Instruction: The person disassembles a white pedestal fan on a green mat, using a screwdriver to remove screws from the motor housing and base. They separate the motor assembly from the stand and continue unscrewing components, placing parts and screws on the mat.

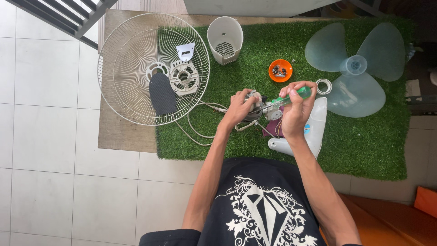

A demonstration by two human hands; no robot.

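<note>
Fan motor (254, 107), small, metal, held above the green turf mat (364, 146) near its front edge. Left hand (237, 109) closed around the motor's left side. Right hand (297, 107) wrapped narrow round a green-handled screwdriver (291, 98); its long axis runs right to left, tip meeting the motor, so the motor lies left of the right hand. White cord (195, 125) trails left. White fan housing (309, 132) below; orange dish (280, 70) of small parts, blade (357, 68), wire guard (136, 68) beyond.
</note>
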